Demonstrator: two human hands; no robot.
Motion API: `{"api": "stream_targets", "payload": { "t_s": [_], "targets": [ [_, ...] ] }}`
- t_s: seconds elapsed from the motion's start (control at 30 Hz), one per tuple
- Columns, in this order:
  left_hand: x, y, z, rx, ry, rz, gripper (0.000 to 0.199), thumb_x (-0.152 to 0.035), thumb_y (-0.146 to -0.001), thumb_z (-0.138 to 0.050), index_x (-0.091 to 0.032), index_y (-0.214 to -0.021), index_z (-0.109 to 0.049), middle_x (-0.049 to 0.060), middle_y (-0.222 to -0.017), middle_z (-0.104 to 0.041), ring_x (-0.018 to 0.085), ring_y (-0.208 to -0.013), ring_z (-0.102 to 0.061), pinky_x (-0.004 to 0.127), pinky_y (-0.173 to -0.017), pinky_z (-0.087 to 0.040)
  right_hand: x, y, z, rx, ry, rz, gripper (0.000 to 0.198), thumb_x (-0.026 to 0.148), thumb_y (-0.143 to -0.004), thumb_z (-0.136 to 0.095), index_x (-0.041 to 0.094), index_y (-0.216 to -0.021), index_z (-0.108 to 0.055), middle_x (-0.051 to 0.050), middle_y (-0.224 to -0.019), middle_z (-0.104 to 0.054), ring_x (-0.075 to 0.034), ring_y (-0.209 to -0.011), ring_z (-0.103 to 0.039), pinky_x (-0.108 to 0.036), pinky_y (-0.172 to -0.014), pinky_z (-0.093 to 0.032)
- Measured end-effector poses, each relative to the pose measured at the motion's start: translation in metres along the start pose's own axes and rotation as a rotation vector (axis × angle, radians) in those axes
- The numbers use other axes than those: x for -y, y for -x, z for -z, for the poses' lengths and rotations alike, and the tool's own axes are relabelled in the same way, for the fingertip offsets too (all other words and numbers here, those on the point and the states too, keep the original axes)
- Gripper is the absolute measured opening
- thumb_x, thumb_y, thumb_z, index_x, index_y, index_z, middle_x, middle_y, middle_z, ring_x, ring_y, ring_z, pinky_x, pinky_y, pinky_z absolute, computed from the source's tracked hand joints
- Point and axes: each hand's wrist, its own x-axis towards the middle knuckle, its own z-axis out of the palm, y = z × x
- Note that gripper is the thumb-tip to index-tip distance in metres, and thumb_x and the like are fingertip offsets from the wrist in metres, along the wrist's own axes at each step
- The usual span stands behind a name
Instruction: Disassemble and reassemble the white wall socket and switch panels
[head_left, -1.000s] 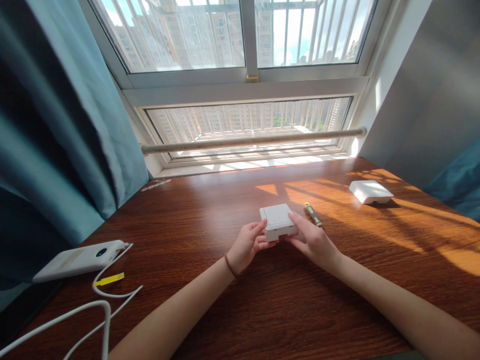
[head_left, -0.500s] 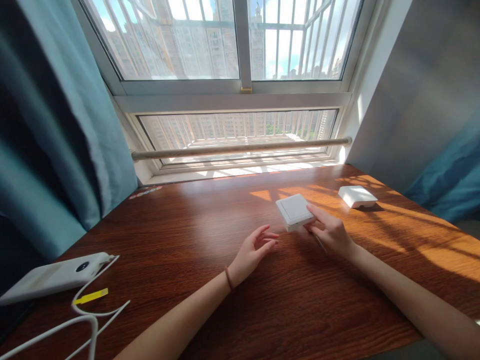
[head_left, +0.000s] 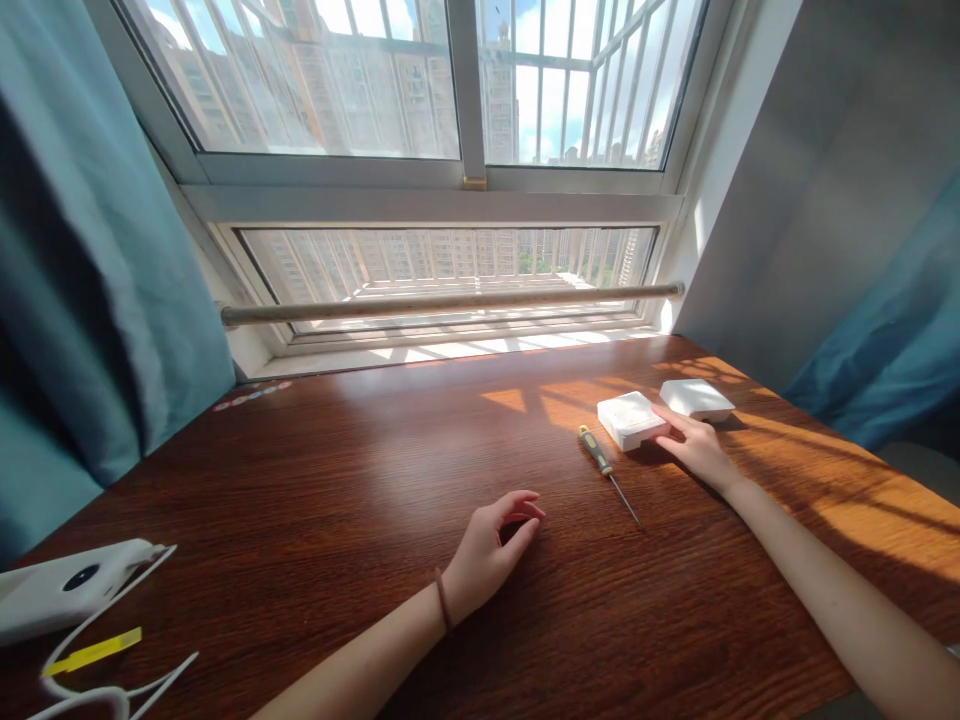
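At the right of the table, a white square wall switch (head_left: 631, 418) with a box-like back is near the wood surface; whether it rests there I cannot tell. The thumb and fingers of my right hand (head_left: 699, 452) grip its right edge. A screwdriver (head_left: 598, 452) with a grey-and-yellow handle lies just left of the switch, its thin shaft pointing toward me. My left hand (head_left: 495, 550) hovers over or lies on the middle of the table, fingers loosely bent and apart from the thumb, holding nothing.
A second white box-like piece (head_left: 697, 399) sits behind my right hand. On the left are a white power bank-like device (head_left: 75, 585), a white cable (head_left: 161, 685) and its yellow tag (head_left: 97, 650). A window rail (head_left: 450, 303) runs beyond the table.
My right hand has carried the wall switch right and down toward the second white piece. The screwdriver, mostly hidden before, now lies in full view. My left hand has shifted slightly, its fingers more curled.
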Motion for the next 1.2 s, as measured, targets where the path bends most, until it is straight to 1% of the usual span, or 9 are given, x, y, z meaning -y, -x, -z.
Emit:
{"api": "stream_targets", "payload": {
  "t_s": [0.23, 0.43, 0.5, 0.63, 0.73, 0.87, 0.97, 1.07, 1.2],
  "targets": [
    [0.001, 0.000, 0.000, 0.002, -0.074, -0.011, 0.026, -0.029, -0.083, -0.051, -0.016, -0.106, -0.054, 0.007, -0.094, -0.067, 0.016, -0.089, -0.063, 0.031, -0.086, -0.050, -0.007, 0.002, -0.003, 0.083, -0.016, -0.081, 0.048, 0.024, -0.072, -0.057, 0.023, -0.119, -0.054, -0.005, -0.117, -0.061, -0.024, -0.104, -0.058, -0.041, -0.094, -0.043],
    [0.002, 0.000, -0.002, -0.008, -0.105, -0.033, 0.026, -0.029, -0.083, -0.052, -0.016, -0.105, -0.054, 0.006, -0.093, -0.067, 0.016, -0.089, -0.063, 0.031, -0.086, -0.050, 0.002, 0.001, 0.002, 0.154, -0.014, -0.111, 0.046, 0.028, -0.070, -0.058, 0.022, -0.116, -0.055, -0.006, -0.108, -0.064, -0.025, -0.096, -0.061, -0.040, -0.089, -0.046],
    [0.003, 0.000, -0.002, -0.007, -0.101, -0.041, 0.026, -0.028, -0.082, -0.052, -0.016, -0.106, -0.054, 0.006, -0.093, -0.067, 0.016, -0.088, -0.063, 0.031, -0.086, -0.050, 0.008, 0.001, 0.002, 0.169, -0.019, -0.118, 0.052, 0.033, -0.068, -0.061, 0.023, -0.118, -0.052, -0.006, -0.111, -0.063, -0.025, -0.098, -0.060, -0.039, -0.087, -0.046],
    [0.004, 0.001, -0.002, -0.007, -0.102, -0.046, 0.026, -0.027, -0.082, -0.052, -0.016, -0.105, -0.054, 0.006, -0.093, -0.067, 0.016, -0.088, -0.063, 0.030, -0.085, -0.050, 0.031, 0.001, -0.014, 0.027, 0.022, -0.245, 0.079, 0.051, -0.067, -0.060, 0.019, -0.133, -0.033, -0.013, -0.129, -0.049, -0.029, -0.117, -0.047, -0.040, -0.093, -0.040],
    [0.003, 0.000, -0.002, -0.009, -0.124, -0.042, 0.025, -0.028, -0.082, -0.052, -0.016, -0.103, -0.055, 0.006, -0.093, -0.067, 0.016, -0.089, -0.063, 0.031, -0.085, -0.050, 0.054, 0.000, -0.032, -0.024, 0.174, -0.331, 0.098, 0.058, -0.060, -0.062, 0.013, -0.137, -0.022, -0.019, -0.130, -0.044, -0.035, -0.120, -0.041, -0.045, -0.093, -0.037],
    [0.002, 0.000, -0.001, -0.010, -0.144, -0.052, 0.024, -0.028, -0.082, -0.052, -0.016, -0.102, -0.055, 0.006, -0.093, -0.067, 0.016, -0.088, -0.063, 0.031, -0.085, -0.050, 0.073, 0.000, -0.043, -0.101, 0.297, -0.335, 0.099, 0.054, -0.057, -0.065, 0.007, -0.134, -0.024, -0.022, -0.121, -0.048, -0.038, -0.116, -0.042, -0.046, -0.093, -0.035],
    [0.001, 0.001, -0.001, -0.011, -0.153, -0.060, 0.023, -0.028, -0.082, -0.052, -0.017, -0.102, -0.055, 0.006, -0.092, -0.067, 0.016, -0.087, -0.063, 0.030, -0.084, -0.050, 0.070, 0.004, -0.031, -0.119, 0.254, -0.372, 0.095, 0.054, -0.057, -0.064, 0.010, -0.133, -0.027, -0.020, -0.118, -0.050, -0.036, -0.108, -0.049, -0.042, -0.085, -0.042],
    [0.002, 0.001, -0.001, -0.008, -0.176, -0.061, 0.023, -0.028, -0.082, -0.052, -0.017, -0.102, -0.056, 0.005, -0.092, -0.067, 0.016, -0.087, -0.063, 0.030, -0.084, -0.050, 0.052, 0.016, -0.002, -0.130, 0.196, -0.439, 0.095, 0.054, -0.056, -0.066, 0.012, -0.132, -0.028, -0.018, -0.113, -0.053, -0.032, -0.096, -0.056, -0.038, -0.076, -0.047],
    [0.003, 0.001, -0.001, -0.005, -0.197, -0.051, 0.023, -0.029, -0.082, -0.051, -0.017, -0.102, -0.056, 0.005, -0.092, -0.067, 0.016, -0.088, -0.063, 0.030, -0.084, -0.050, 0.014, 0.036, 0.043, -0.269, 0.290, -0.383, 0.095, 0.051, -0.052, -0.069, 0.014, -0.130, -0.032, -0.017, -0.120, -0.049, -0.032, -0.103, -0.053, -0.039, -0.082, -0.045]
  ]
}}
